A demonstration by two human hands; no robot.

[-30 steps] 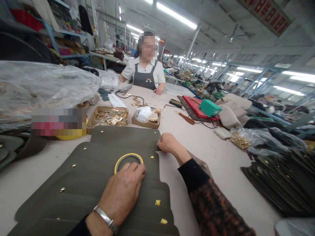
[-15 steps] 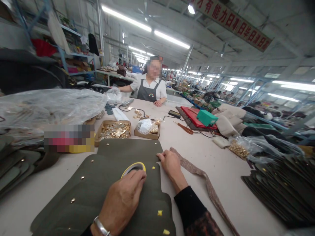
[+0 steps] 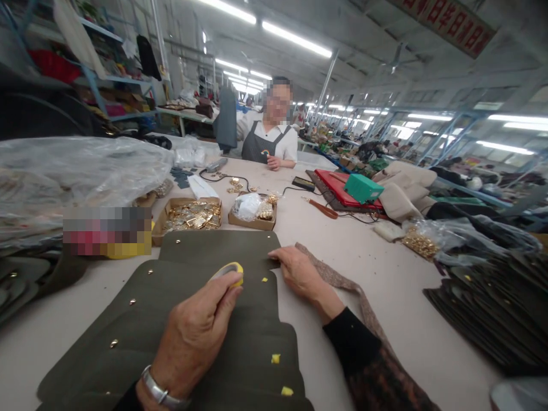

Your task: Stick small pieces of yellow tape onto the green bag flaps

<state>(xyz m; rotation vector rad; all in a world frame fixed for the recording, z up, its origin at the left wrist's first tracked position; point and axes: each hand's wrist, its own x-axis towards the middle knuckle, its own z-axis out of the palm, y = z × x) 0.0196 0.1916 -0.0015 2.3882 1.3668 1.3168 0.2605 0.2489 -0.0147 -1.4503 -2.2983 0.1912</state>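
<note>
My left hand, with a silver bracelet at the wrist, grips a roll of yellow tape just above a dark olive panel. Several small gold studs run down the panel's left side, and small yellow tape bits stick along its right side. At the panel's upper right edge is my right hand. Its fingertips are pressed together on that edge, and anything between them is hidden. A brown fabric strip lies partly beneath and beside my right forearm.
Ahead stand a box of gold buckles and a box with bagged gold parts. Stacked olive pieces lie right, a plastic-covered pile left. A green device sits on a red item. Across the table a person holds grey material.
My left hand has lifted and turned the tape roll, moving a little left. My right fingers have straightened somewhat at the panel's edge. The person opposite has raised a grey piece.
</note>
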